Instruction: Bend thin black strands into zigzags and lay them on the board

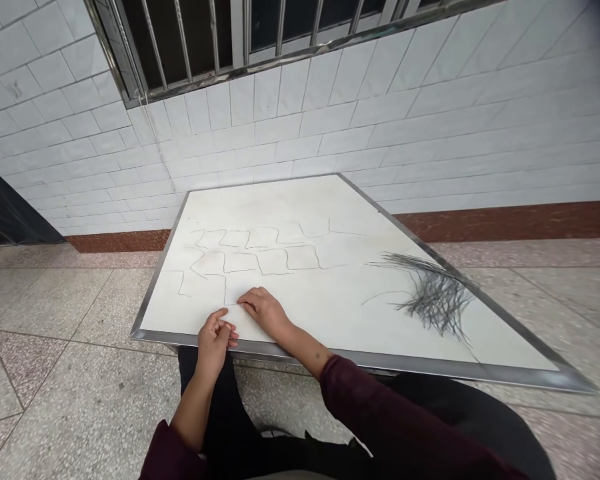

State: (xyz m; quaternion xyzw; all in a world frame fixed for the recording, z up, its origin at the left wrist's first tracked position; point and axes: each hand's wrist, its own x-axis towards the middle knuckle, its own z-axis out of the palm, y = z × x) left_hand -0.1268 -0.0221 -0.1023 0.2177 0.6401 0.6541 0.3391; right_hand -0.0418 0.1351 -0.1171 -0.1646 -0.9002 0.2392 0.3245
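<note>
My right hand (265,310) pinches one end of a thin dark bent wire (225,287) just above the white table top (300,320). This wire runs left from the fingertips, then turns upward toward the rows. Beside it, at the table's front edge, my left hand (217,337) has its fingers apart, with nothing visible in it. Beyond my hands, several zigzag-bent wires (275,270) lie in rough rows. A separate short bent wire (182,283) rests to the left.
A tangled heap of dark wires (437,300) lies on the table's right side, some ends reaching past its edge. Grey metal trim (430,375) borders the table. Behind stands a white tiled wall (260,143) with a barred window (280,30). Speckled floor tiles (80,387) surround it.
</note>
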